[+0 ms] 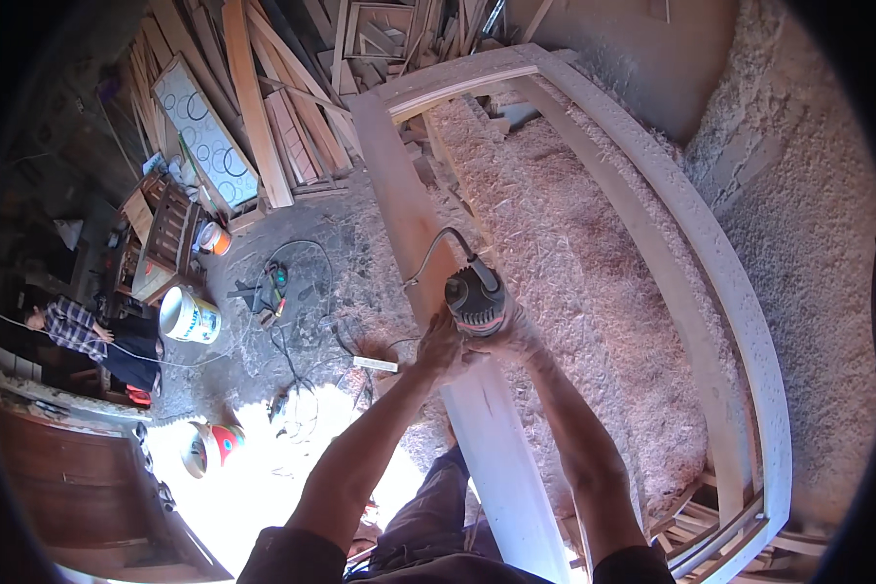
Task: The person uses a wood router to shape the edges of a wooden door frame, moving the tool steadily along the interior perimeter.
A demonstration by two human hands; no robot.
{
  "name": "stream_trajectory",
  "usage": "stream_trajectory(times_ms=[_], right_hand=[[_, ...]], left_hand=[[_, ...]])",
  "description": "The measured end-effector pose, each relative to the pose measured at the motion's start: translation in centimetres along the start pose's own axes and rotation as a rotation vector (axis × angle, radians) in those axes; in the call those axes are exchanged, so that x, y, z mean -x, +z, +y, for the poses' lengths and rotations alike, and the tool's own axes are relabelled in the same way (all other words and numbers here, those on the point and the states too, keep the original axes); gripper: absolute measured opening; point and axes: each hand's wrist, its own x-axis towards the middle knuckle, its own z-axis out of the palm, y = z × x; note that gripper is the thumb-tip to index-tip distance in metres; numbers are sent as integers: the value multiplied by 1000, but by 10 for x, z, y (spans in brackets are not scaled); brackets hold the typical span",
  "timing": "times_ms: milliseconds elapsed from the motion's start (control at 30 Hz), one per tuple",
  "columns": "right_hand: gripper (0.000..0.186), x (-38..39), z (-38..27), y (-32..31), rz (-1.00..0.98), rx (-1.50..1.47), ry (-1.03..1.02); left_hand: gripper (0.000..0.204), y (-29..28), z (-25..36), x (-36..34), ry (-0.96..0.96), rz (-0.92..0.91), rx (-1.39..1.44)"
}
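Note:
A dark, round-topped router (476, 300) stands on a long wooden plank (501, 438), which forms the near-left side of a big door-like frame. My left hand (442, 343) wraps the left of the tool's base, its fingers closed. On the opposite side my right hand (512, 336) grips the same router. The cord (428, 255) leaves the top of the motor and loops down to the left. The router's base and bit are hidden by my hands.
Wood shavings (574, 282) cover the floor inside the frame's rails (715, 263). At left are a white bucket (190, 316), another bucket (211, 448), cables and a power tool (268, 292). Boards (255, 107) lean at the back. A person (92, 336) is at far left.

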Motion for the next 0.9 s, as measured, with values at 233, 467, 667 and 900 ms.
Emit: stream_trajectory(times_ms=[233, 467, 667, 900], right_hand=[[103, 90, -24, 4, -16, 52, -60], [96, 140, -12, -5, 29, 35, -45], [93, 166, -20, -9, 26, 41, -33], [113, 214, -18, -17, -35, 39, 36]], left_hand=[[99, 31, 55, 68, 33, 25, -110], [98, 28, 112, 94, 22, 72, 153], [101, 63, 114, 104, 3, 45, 349], [100, 95, 141, 126, 22, 74, 290]])
